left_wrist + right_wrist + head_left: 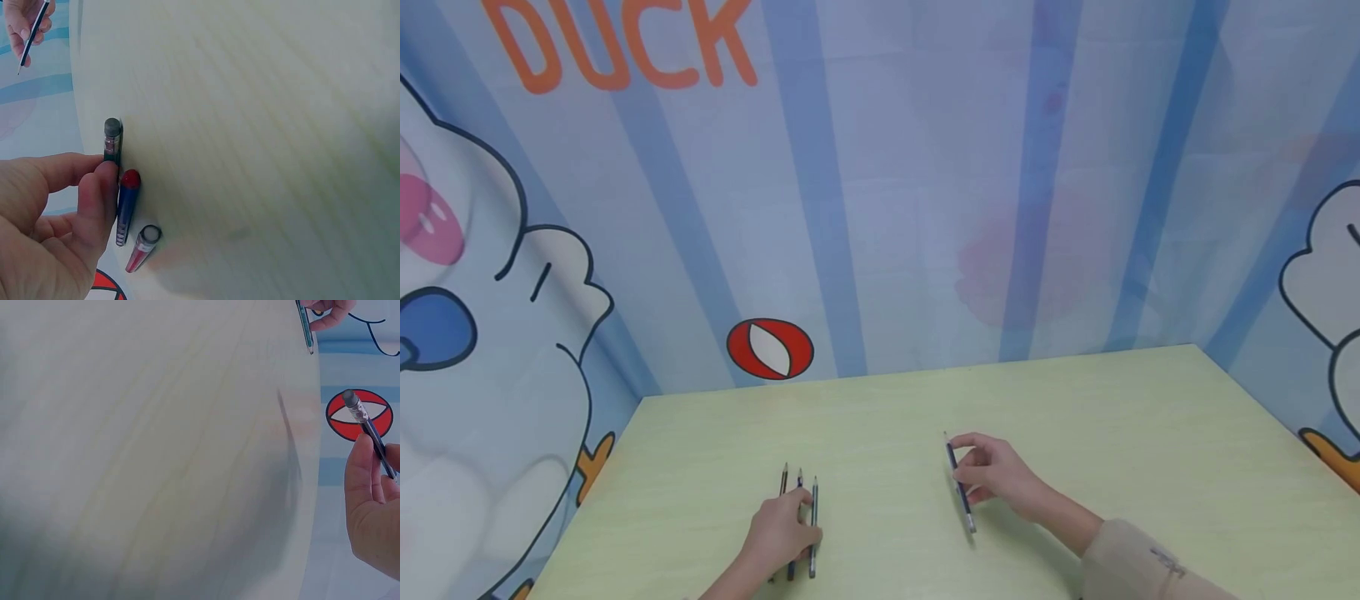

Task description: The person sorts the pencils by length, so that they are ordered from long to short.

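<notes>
My right hand [996, 475] pinches a dark pencil [964, 498] with a grey eraser end [350, 398] above the table, its shadow lying apart from it in the right wrist view. Lower left, my left hand [780, 529] grips a green pencil [112, 147] between thumb and fingers; this pencil is the rightmost of three in a row. Beside it lies a blue pencil [127, 209] with a red rounded end. Farther along is a reddish pencil [144, 249] with a grey eraser. My left hand partly hides these two in the head view.
The pale yellow-green table [880, 433] ends at a striped blue cloth backdrop [917, 208]. Printed on the cloth are orange letters [658, 42], a red and white ball [770, 348] and white cartoon figures at both sides.
</notes>
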Demonstrator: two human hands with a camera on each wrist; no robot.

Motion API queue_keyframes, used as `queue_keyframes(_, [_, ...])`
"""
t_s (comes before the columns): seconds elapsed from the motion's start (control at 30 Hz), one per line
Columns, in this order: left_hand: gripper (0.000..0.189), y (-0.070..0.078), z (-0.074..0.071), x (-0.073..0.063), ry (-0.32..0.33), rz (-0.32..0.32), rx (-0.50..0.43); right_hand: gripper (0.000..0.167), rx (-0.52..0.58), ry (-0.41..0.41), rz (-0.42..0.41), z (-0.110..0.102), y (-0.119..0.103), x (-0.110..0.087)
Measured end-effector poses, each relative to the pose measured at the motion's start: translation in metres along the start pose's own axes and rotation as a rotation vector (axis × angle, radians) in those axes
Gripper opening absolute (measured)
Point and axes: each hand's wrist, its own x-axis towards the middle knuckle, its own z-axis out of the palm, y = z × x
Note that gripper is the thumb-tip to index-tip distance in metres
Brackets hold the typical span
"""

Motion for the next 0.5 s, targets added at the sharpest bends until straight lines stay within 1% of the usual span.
queue_keyframes(0.17, [0.039, -0.001, 0.0, -0.001, 0.003, 0.011, 0.002, 0.044, -0.017, 0.004, 0.005, 0.011, 0.0, 0.006])
queue_keyframes(0.4, [0.036, -0.004, 0.0, -0.004, 0.04, 0.084, 0.031, 0.045, -0.009, -0.008, 0.013, 0.031, -0.004, 0.013])
queue_keyframes(0.5, [0.036, -0.005, 0.001, -0.005, 0.048, 0.097, 0.031, 0.043, -0.018, -0.022, 0.003, 0.04, -0.005, 0.016])
